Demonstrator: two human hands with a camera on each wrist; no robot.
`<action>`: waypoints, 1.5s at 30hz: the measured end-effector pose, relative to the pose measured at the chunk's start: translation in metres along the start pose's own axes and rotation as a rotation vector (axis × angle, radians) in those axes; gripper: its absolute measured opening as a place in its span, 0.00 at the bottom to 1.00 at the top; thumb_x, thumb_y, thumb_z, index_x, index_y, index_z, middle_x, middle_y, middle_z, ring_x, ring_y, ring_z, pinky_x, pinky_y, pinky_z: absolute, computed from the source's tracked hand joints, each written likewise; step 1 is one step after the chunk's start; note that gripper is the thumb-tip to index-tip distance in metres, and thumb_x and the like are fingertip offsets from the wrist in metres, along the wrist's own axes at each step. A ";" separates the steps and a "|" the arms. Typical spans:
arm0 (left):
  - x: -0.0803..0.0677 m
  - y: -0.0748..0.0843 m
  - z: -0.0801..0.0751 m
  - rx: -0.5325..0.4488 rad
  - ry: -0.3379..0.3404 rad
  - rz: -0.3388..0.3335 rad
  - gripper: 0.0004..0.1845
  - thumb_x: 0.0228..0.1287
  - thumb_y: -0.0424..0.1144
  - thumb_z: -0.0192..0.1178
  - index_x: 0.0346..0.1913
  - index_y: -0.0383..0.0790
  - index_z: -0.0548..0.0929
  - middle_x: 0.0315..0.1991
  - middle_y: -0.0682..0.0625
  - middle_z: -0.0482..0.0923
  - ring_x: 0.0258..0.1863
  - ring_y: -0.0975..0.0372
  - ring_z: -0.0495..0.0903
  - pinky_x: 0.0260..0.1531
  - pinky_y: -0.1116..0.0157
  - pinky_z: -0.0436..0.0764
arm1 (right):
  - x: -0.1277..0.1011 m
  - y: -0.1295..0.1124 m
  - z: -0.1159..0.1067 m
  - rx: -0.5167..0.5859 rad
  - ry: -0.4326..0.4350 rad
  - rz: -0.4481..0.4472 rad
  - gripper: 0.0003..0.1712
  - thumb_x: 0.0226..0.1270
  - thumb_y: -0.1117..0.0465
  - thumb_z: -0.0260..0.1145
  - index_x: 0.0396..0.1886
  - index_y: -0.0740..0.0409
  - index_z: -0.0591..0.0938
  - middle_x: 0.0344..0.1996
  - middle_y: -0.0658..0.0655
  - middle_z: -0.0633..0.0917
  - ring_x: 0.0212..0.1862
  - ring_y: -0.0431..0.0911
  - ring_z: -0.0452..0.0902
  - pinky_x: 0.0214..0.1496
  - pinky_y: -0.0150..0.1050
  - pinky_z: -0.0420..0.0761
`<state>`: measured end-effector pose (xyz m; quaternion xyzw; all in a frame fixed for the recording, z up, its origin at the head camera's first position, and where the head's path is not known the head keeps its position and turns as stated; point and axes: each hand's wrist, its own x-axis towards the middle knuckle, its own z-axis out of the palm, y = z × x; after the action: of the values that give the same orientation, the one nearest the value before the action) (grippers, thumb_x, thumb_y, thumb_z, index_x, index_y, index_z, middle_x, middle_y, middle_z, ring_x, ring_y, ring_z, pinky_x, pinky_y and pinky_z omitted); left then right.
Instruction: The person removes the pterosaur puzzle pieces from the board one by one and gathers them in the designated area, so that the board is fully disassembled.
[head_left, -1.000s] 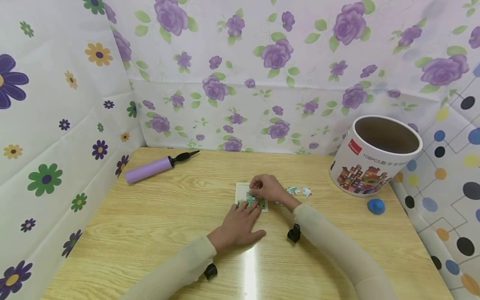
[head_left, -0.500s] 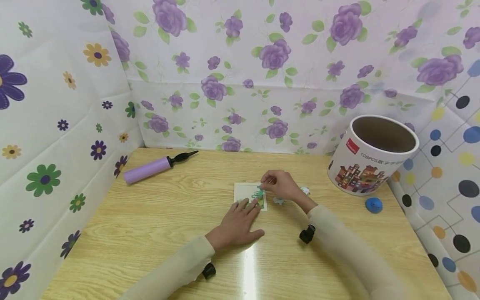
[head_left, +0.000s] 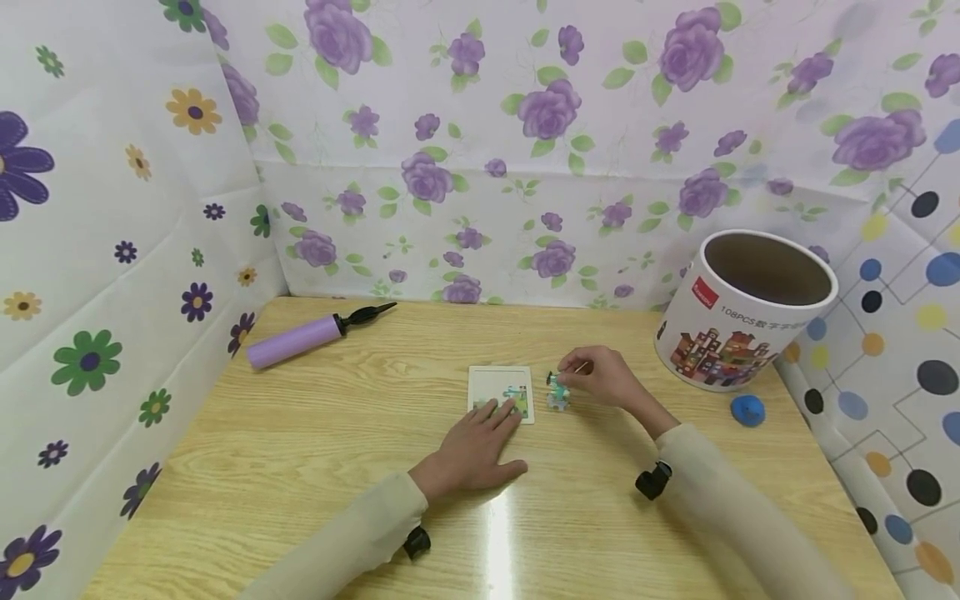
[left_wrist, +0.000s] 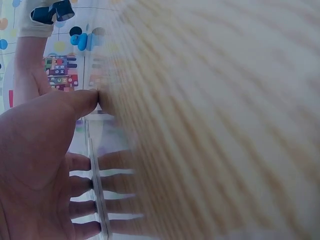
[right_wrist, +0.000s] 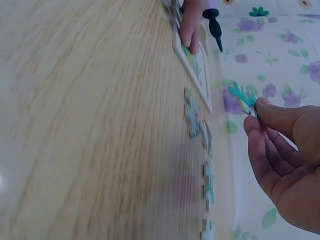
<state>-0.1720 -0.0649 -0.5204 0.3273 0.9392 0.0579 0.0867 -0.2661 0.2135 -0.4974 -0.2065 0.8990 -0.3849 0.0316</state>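
Note:
A square white puzzle tray (head_left: pixel 483 378) lies mid-table, with a few joined green and teal pieces (head_left: pixel 516 398) in its near part. My left hand (head_left: pixel 477 450) rests with straight fingers on the tray's near edge, covering some of that part. Right of the tray, my right hand (head_left: pixel 602 379) pinches a teal-green jigsaw piece (right_wrist: pixel 242 97) between thumb and index finger, held above the table. Below it in the right wrist view lie several loose jigsaw pieces (right_wrist: pixel 208 185) in a rough row beside the tray, partly hidden by the hand in the head view.
A purple hand pump (head_left: pixel 296 342) with a black nozzle lies at the back left. At the back right stands a large white bucket (head_left: pixel 723 333) printed with toy blocks, and a small blue object (head_left: pixel 748 410) sits before it. Patterned cloth walls (head_left: pixel 427 242) border the table.
My right hand has lifted the teal-green piece from over the tray and carried it right, above the loose pieces. The left hand has stayed on the tray.

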 end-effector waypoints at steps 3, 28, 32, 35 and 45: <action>-0.001 0.000 -0.001 -0.010 0.006 0.010 0.44 0.74 0.67 0.48 0.81 0.42 0.58 0.82 0.46 0.52 0.80 0.48 0.53 0.76 0.50 0.59 | -0.006 0.006 -0.004 -0.016 0.016 0.015 0.06 0.66 0.56 0.75 0.40 0.51 0.89 0.34 0.48 0.88 0.37 0.42 0.83 0.43 0.42 0.84; 0.000 -0.003 0.002 -0.008 0.019 0.023 0.44 0.74 0.67 0.47 0.82 0.43 0.57 0.82 0.47 0.51 0.81 0.48 0.51 0.77 0.50 0.55 | -0.031 0.037 -0.003 -0.044 0.013 0.179 0.04 0.68 0.57 0.74 0.39 0.50 0.91 0.34 0.48 0.88 0.38 0.44 0.81 0.41 0.41 0.81; 0.000 -0.003 0.001 -0.007 0.017 0.026 0.44 0.74 0.67 0.47 0.82 0.43 0.57 0.82 0.46 0.51 0.81 0.48 0.51 0.77 0.50 0.56 | -0.031 0.038 0.000 -0.067 0.019 0.183 0.03 0.68 0.58 0.73 0.39 0.50 0.91 0.34 0.48 0.88 0.37 0.43 0.81 0.41 0.41 0.81; -0.001 -0.003 0.001 -0.008 0.022 0.030 0.44 0.75 0.67 0.47 0.81 0.42 0.57 0.82 0.46 0.51 0.81 0.48 0.52 0.77 0.49 0.56 | -0.031 0.037 0.000 -0.092 0.020 0.173 0.04 0.68 0.58 0.73 0.39 0.51 0.92 0.34 0.48 0.89 0.37 0.43 0.81 0.41 0.42 0.81; -0.001 -0.003 0.000 -0.007 0.018 0.029 0.44 0.75 0.67 0.47 0.81 0.42 0.57 0.82 0.46 0.52 0.81 0.48 0.52 0.77 0.49 0.57 | -0.029 0.037 0.002 -0.137 0.019 0.165 0.05 0.68 0.58 0.73 0.39 0.52 0.92 0.34 0.48 0.89 0.36 0.43 0.81 0.41 0.43 0.82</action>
<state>-0.1727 -0.0677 -0.5207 0.3399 0.9349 0.0654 0.0788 -0.2517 0.2463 -0.5283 -0.1297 0.9374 -0.3206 0.0403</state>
